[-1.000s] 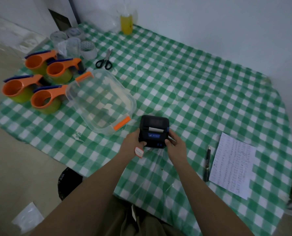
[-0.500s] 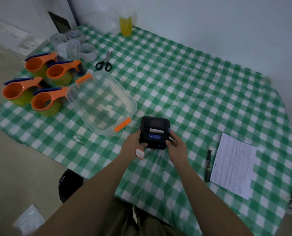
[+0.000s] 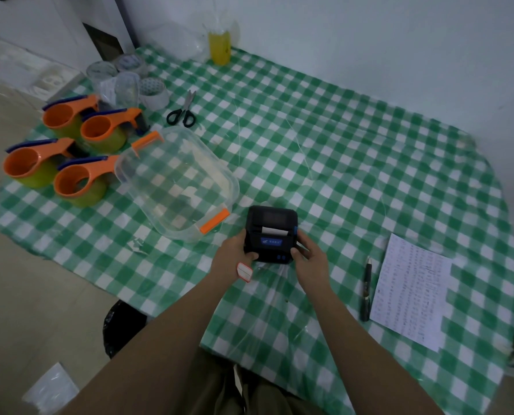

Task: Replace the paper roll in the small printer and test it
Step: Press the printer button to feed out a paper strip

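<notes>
A small black printer (image 3: pixel 270 232) sits on the green checked tablecloth (image 3: pixel 339 163) near the table's front edge. A short strip of white paper (image 3: pixel 275 231) sticks out of its slot above a blue label. My left hand (image 3: pixel 236 254) grips the printer's left side, and a small red-edged white sticker (image 3: pixel 244 272) clings to that wrist. My right hand (image 3: pixel 309 254) holds the printer's right side, thumb on the front near the blue buttons. A clear plastic bag (image 3: pixel 267 298) lies flat under my forearms.
A clear plastic box (image 3: pixel 176 182) with orange clips stands just left of the printer. Several orange tape dispensers (image 3: pixel 79 181) fill the far left, with tape rolls (image 3: pixel 153 91) and scissors (image 3: pixel 182 112) behind. A pen (image 3: pixel 366 290) and printed sheet (image 3: pixel 411 290) lie right. A yellow bottle (image 3: pixel 219 46) stands by the wall.
Both hands stay on the printer's sides; the printer has not visibly shifted. Only the camera view moved slightly.
</notes>
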`<move>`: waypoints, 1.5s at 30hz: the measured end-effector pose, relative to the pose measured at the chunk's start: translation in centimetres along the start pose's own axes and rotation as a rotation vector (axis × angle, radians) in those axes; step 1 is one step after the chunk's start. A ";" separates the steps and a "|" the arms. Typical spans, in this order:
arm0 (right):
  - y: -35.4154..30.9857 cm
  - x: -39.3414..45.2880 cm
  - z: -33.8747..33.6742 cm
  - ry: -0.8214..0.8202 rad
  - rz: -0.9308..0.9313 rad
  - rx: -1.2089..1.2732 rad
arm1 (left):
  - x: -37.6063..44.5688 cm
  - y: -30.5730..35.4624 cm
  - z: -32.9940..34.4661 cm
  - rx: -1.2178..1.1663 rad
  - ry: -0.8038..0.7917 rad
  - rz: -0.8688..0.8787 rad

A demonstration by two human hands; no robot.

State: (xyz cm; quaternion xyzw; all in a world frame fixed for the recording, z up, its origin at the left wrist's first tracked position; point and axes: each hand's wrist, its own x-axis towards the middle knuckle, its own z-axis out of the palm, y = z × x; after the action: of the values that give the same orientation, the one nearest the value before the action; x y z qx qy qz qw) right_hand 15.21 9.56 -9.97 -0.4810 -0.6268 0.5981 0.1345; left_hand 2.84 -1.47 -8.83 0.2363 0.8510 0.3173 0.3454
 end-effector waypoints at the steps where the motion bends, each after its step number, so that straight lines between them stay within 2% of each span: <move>1: 0.0 0.0 0.0 0.002 0.000 0.000 | 0.0 0.0 0.0 0.002 0.000 0.000; 35: 0.7 0.3 0.0 0.006 -0.009 0.034 | 0.0 -0.2 0.0 -0.042 -0.006 0.024; 45: 1.2 -0.2 -0.2 0.027 -0.110 -0.119 | 0.0 -0.4 -0.9 -0.210 -0.103 0.025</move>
State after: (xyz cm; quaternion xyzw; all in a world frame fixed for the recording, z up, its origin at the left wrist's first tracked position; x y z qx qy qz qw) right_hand 16.02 9.36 -10.93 -0.4608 -0.6850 0.5449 0.1469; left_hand 2.10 -2.04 -8.62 0.2256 0.7911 0.3964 0.4077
